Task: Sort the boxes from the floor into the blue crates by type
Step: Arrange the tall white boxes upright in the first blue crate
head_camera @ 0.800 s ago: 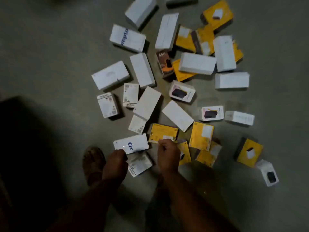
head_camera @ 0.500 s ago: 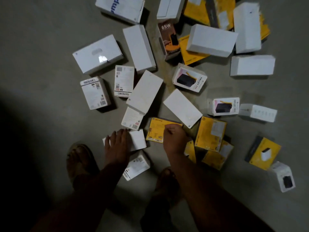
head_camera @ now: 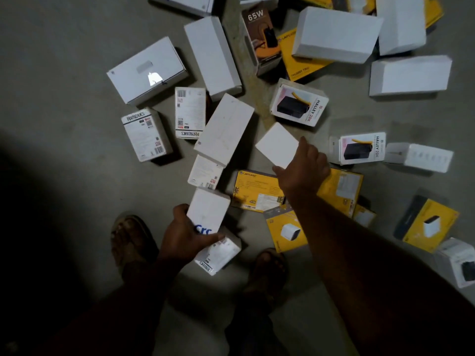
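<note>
Many boxes lie scattered on the grey floor. My left hand [head_camera: 183, 236] grips a white box with blue lettering [head_camera: 208, 211], lifted above a white Portronics box [head_camera: 219, 254]. My right hand [head_camera: 302, 170] holds the near end of a plain white flat box [head_camera: 277, 145]. Under my right wrist lies a flat yellow Lapcare box [head_camera: 253, 188]. Another yellow box with a white cube picture [head_camera: 286, 228] sits beside my right forearm. No blue crate is in view.
Several white boxes [head_camera: 147, 70] and Portronics boxes [head_camera: 145, 134] lie at left and centre. Two Halley 20K boxes [head_camera: 299, 104] and yellow boxes [head_camera: 430, 224] lie to the right. My sandalled feet [head_camera: 129, 242] stand at the pile's near edge. Bare floor [head_camera: 51, 60] spreads to the left.
My left hand went from resting flat on the blue-lettered box to gripping and lifting it. My right hand left the yellow box and took hold of the plain white flat box farther out.
</note>
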Available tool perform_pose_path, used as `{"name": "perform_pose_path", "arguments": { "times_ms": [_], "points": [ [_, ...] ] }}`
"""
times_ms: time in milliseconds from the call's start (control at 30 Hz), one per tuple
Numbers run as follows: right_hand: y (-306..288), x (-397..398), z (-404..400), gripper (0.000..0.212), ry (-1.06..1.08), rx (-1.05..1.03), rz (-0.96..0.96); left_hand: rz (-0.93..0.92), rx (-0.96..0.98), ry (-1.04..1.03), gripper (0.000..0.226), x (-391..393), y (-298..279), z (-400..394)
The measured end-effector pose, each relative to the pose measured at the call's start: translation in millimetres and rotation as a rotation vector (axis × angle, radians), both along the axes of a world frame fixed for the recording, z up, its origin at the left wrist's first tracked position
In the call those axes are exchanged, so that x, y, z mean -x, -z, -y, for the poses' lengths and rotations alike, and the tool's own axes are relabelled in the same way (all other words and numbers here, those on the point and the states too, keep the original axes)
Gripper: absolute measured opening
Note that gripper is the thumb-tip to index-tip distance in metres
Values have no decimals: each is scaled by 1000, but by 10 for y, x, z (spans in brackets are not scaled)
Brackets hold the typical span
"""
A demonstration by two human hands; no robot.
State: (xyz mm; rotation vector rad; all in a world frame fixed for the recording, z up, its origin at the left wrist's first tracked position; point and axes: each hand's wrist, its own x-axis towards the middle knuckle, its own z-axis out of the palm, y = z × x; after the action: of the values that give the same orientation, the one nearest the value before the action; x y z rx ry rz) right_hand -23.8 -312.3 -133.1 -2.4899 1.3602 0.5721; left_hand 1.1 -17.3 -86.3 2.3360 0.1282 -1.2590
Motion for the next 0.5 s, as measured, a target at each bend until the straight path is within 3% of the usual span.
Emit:
{"name": "perform_pose_path", "arguments": {
  "times_ms": [100,233,367,433,500],
  "points": [
    [-19,-16,101,85,-127,74,-54,-28,6,-183,92,-60,2,2],
    [-188,17,92,89,129,-130,52,-32,69,-435,109,-100,-260,116],
    [-648,107,5,93,341,-180,214,-113,152,-523,79,-150,-825,275],
    [-1125,151,-20,92,522,-387,313,-271,241,-621,64,-233,-1248,393],
    [-1748,230,-53,77,751,-722,477,-467,344,-721,59,-313,-1817,561]
  ]
}}
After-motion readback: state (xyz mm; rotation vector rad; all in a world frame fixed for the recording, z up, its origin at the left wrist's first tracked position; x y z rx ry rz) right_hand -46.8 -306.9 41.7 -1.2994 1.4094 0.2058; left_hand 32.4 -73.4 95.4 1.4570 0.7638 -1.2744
